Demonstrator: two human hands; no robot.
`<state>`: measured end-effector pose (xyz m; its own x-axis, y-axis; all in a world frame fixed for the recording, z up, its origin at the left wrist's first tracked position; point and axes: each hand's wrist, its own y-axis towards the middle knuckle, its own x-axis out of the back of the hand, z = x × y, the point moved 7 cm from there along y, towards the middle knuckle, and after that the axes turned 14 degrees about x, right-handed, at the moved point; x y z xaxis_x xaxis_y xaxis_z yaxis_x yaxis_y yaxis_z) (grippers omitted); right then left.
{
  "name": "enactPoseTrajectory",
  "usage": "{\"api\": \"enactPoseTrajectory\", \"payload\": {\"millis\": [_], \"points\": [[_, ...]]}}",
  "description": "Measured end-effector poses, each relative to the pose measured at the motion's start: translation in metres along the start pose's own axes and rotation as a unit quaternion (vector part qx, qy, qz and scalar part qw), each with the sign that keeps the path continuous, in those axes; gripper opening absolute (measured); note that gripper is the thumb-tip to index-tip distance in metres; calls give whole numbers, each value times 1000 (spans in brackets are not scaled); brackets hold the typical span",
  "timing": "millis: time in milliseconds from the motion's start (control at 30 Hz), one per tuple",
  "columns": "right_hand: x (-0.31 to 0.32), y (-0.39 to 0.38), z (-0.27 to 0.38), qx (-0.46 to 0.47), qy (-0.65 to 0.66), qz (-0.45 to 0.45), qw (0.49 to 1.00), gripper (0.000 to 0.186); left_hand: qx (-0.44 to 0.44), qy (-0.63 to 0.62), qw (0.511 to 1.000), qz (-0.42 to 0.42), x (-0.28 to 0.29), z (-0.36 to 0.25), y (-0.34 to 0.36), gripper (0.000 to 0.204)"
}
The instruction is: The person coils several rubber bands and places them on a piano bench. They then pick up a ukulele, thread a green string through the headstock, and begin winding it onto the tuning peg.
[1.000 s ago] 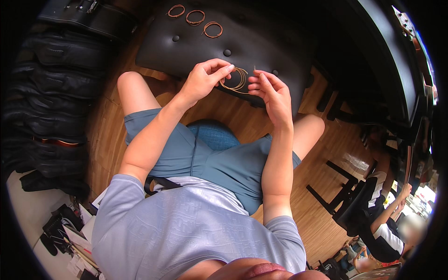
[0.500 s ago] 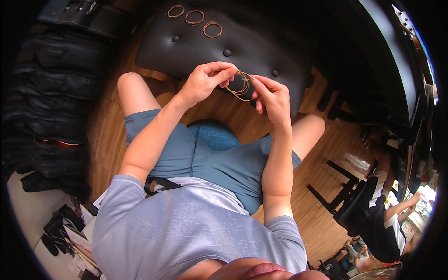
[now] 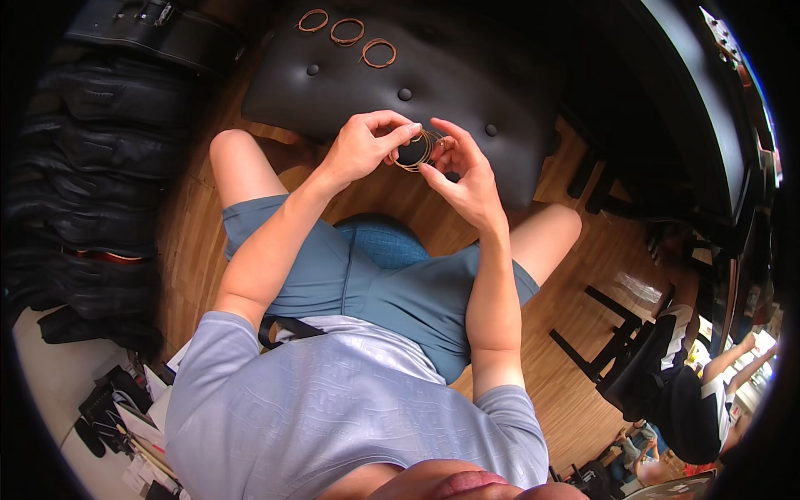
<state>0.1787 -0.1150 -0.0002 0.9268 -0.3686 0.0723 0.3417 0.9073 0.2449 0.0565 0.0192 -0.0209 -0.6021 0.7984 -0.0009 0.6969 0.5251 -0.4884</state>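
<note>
A loose coil of thin golden metal string [image 3: 428, 150] hangs between my hands, just over the near edge of the black bench. My left hand [image 3: 367, 148] pinches the coil's left side between thumb and fingers. At its right side, my right hand [image 3: 467, 177] curls around the loops. The right thumb touches the lower rim, while the index finger stretches out above. Three coppery coiled strings, the left [image 3: 313, 21], middle [image 3: 347, 32] and right one [image 3: 379, 53], lie in a slanting row on the bench.
The padded black bench [image 3: 333, 96] with buttons stands in front of me. Black instrument bags [image 3: 92, 200] line the left side. A large glossy black piece of furniture [image 3: 692, 100] rises at the right. Behind it, lower right, a person [image 3: 687, 400] sits near a black-legged stool [image 3: 612, 333].
My right hand has shifted left and spread its thumb and index finger around the coil. The coil has moved slightly left and its loops look more gathered. The left hand is nearly still.
</note>
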Motion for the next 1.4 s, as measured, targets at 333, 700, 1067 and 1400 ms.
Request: {"api": "enactPoseTrajectory", "payload": {"millis": [333,700,1067,1400], "points": [[-7,3,0,22,-142,-40,989,37,27,10,998,63,-9,1,-3,23],[-12,5,9,92,-154,-58,982,32,27,21,997,68,-9,4,-3,22],[-12,8,17,179,-242,-50,952,17,33,24,998,40,-6,0,-4,22],[6,5,7,83,-83,-149,982,12,6,41,999,16,0,-1,-1,22]]}}
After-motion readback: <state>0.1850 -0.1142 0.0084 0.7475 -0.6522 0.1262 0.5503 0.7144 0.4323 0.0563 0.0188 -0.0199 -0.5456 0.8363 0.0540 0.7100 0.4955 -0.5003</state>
